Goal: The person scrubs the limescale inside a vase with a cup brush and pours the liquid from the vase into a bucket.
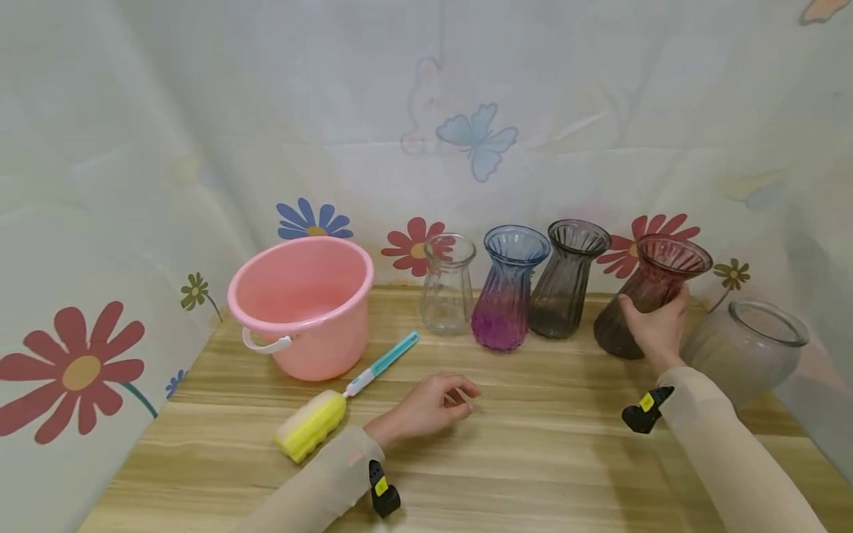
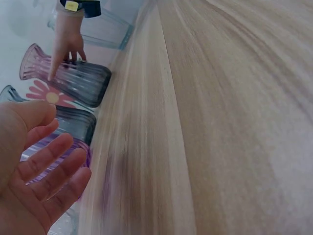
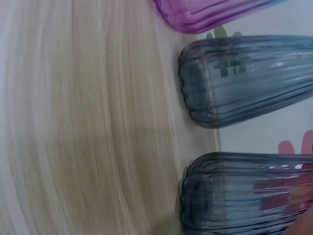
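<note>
Left hand (image 1: pixel 429 406): fingers loosely curled, empty, over the worktop (image 1: pixel 533 451). Right hand (image 1: pixel 656 329): thumb and fingers around the red-grey vase (image 1: pixel 646 290), near the worktop's back right corner; probably glass, thus stiff, fragile, slippery if wet; best held below its flared rim.

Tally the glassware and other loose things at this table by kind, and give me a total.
Flared glass vases: 4 (clear vase, blue-and-purple vase, gray vase, red-and-gray vase)
Round glass jar: 1
Pink bucket: 1
Sponge brush: 1
Total: 7
</note>
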### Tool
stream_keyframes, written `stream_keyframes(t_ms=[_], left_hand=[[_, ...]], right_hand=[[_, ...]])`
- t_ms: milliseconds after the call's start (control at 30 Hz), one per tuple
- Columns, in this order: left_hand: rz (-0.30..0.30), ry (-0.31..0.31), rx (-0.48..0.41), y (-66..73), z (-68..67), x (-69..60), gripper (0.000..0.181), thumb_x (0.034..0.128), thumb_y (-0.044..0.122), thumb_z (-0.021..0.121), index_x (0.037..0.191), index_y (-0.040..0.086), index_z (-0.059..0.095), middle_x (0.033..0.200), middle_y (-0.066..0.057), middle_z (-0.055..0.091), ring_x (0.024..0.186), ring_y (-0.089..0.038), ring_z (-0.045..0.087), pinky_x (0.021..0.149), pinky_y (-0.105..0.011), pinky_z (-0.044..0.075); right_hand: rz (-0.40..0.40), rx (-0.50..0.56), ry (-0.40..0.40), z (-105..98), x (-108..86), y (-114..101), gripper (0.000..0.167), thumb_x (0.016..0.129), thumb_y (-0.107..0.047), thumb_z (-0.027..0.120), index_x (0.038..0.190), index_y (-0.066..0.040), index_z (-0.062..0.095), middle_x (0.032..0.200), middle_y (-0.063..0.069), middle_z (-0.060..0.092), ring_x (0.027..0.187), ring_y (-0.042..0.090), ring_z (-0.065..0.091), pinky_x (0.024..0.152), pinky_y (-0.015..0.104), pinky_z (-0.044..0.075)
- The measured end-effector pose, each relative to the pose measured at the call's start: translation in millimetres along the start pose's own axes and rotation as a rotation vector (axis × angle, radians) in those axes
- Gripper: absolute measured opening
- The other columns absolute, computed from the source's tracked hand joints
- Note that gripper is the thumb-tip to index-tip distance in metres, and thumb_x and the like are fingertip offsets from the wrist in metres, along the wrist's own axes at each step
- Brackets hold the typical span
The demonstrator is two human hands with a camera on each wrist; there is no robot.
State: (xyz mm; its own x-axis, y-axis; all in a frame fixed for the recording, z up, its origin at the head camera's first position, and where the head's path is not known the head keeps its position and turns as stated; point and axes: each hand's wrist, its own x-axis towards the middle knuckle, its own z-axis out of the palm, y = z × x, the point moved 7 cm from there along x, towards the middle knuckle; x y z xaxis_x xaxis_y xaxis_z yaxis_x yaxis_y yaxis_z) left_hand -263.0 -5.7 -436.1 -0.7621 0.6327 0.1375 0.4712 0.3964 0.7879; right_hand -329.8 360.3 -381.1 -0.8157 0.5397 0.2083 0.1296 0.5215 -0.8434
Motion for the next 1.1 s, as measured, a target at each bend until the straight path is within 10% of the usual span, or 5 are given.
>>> stream_keyframes(t_ms=[433,1100], left_hand=[[0.001,-0.024,0.003,-2.9,1.9,0.2,0.024,0.0862,0.014,0.062,0.11,0.01,0.063,0.109,0.002,0.063,0.087,-0.001,0.059,0.073,-0.016,0.049],[0.001,-0.036,0.046,10.8,15.3,31.8,0.046,0.0878,0.029,0.06,0.131,0.019,0.048,0.129,0.003,0.053,0.117,-0.013,0.051,0.093,-0.025,0.044]], right_hand=[[-0.056,-0.073,-0.068,-0.9,-8.9,-5.9,0.086,0.085,-0.037,0.057,0.142,-0.003,0.002,0.142,0.029,0.023,0.128,0.046,0.03,0.103,0.056,0.027],[-0.299,-0.091,-0.227,8.7,-94.5,-43.7,0.082,0.081,-0.037,0.067,0.139,-0.002,0.02,0.127,0.027,0.039,0.111,0.042,0.045,0.083,0.055,0.041]])
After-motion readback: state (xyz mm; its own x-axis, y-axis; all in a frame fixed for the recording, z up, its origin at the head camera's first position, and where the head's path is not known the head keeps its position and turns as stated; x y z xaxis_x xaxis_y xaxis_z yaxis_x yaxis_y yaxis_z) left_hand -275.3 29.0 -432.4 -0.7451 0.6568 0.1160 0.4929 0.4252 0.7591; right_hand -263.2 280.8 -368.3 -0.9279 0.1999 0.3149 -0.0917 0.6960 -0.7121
